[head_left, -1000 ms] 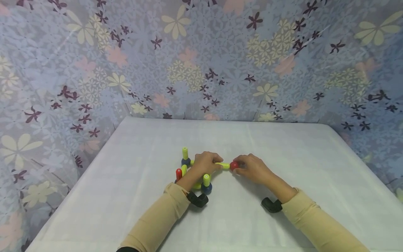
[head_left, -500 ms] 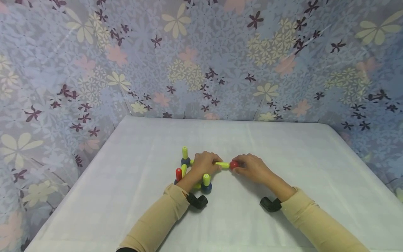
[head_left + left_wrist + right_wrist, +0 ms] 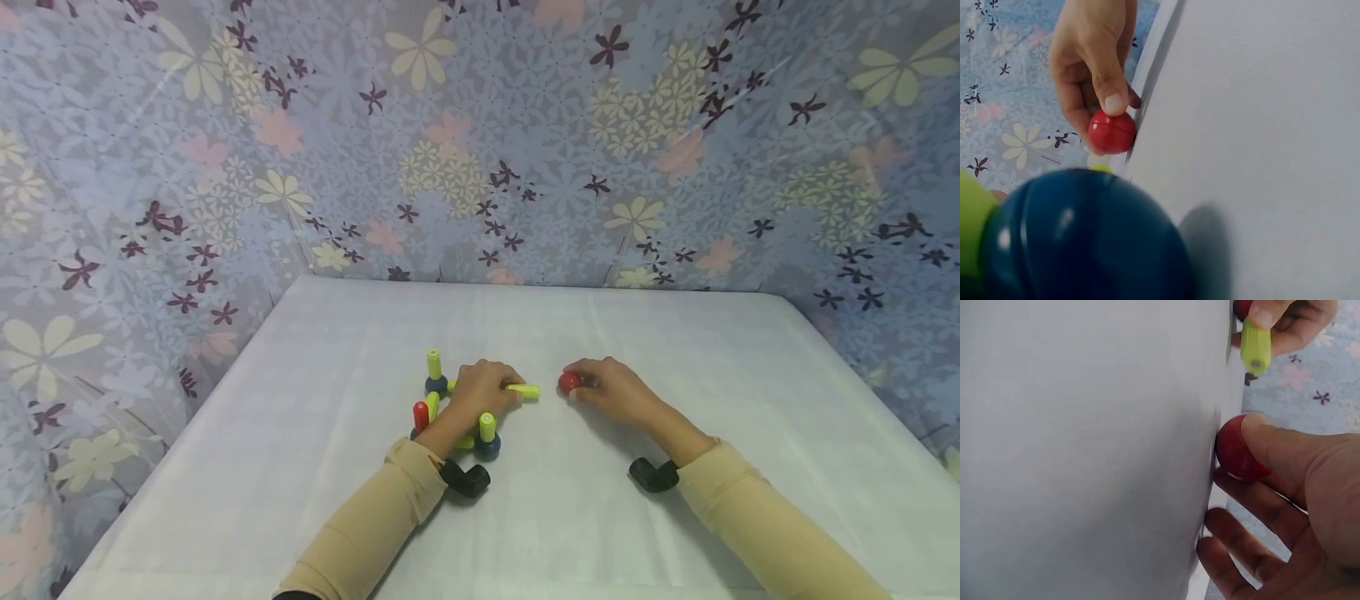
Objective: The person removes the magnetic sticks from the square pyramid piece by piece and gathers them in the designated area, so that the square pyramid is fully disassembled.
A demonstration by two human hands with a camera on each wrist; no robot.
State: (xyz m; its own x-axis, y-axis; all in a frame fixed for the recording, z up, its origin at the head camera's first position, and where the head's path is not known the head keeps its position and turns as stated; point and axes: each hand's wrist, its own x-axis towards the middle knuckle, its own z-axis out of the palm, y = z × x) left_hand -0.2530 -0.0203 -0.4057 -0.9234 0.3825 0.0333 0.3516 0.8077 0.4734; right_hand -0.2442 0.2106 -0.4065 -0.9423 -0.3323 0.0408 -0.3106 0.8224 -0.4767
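My right hand (image 3: 615,392) pinches a red ball (image 3: 1235,450) between thumb and fingers, close to the table. My left hand (image 3: 483,393) grips a yellow-green rod (image 3: 1255,347) whose free end, tipped with a small grey disc, points toward the red ball across a gap. Another red ball (image 3: 1242,307) shows by the left fingers in the right wrist view. Around the left wrist stands a frame of rods and dark blue balls, with upright yellow-green rods (image 3: 433,365) and an upright red rod (image 3: 421,417). The left hand and forearm hide part of it.
A white cloth covers the table (image 3: 375,517). Flowered fabric (image 3: 480,142) hangs behind and at both sides. One dark blue ball (image 3: 1085,237) looms near the left wrist camera; in the head view a blue ball (image 3: 487,447) stands beside the left forearm.
The red ball in my right hand has come away from the rod's end and moved slightly right. My left hand and the frame have shifted a little left.
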